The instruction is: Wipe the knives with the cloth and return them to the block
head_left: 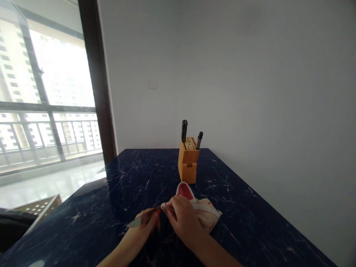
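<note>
left hand, knife apparently half-hidden

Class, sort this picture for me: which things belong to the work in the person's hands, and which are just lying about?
In use: left hand holding a knife; right hand gripping a cloth.

Lying about: knife block holding two knives; marble table.

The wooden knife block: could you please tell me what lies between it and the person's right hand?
The head view shows a pink-lined fold of white cloth between the wooden knife block and right hand.
</note>
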`<state>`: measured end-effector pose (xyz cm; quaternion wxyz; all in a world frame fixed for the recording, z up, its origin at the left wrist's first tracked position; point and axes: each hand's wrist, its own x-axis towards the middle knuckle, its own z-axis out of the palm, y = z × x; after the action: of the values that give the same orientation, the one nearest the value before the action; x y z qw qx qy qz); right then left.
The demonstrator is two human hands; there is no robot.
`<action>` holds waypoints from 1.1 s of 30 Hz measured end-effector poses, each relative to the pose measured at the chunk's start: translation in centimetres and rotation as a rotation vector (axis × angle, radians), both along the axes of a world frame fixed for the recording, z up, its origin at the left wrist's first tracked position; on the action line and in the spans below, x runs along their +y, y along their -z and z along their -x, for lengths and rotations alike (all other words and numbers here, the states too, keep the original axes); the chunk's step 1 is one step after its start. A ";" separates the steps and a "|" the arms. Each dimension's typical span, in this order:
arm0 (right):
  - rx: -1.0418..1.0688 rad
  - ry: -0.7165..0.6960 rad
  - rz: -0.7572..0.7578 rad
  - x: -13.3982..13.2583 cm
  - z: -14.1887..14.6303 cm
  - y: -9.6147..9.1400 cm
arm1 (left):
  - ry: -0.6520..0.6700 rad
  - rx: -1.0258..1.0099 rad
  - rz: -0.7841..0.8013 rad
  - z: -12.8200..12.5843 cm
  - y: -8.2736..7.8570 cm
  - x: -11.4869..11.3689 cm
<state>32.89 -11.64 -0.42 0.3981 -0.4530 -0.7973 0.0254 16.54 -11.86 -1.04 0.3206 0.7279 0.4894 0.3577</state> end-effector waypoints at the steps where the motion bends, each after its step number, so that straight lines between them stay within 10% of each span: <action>1: -0.007 0.037 0.008 0.1 0.0 0.0 | 0.000 0.000 -0.005 0.0 0.1 0.1; 11: 0.009 -0.041 -0.005 0.0 -0.1 0.1 | 0.053 -0.046 0.020 -0.1 0.8 0.2; 19: 0.031 0.157 0.017 1.0 -0.6 0.1 | -0.094 -0.030 -0.093 0.6 -0.1 -0.3; 27: 0.056 -0.015 -0.015 0.3 -0.1 0.2 | -0.075 -0.059 -0.053 0.5 0.2 -0.2; 33: 0.038 0.179 -0.047 1.1 -0.8 0.4 | -0.128 -0.124 -0.029 0.5 -0.2 -0.5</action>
<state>33.64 -10.58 -0.82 0.4246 -0.5125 -0.7461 -0.0206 16.06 -12.39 -0.87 0.3164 0.6759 0.5090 0.4290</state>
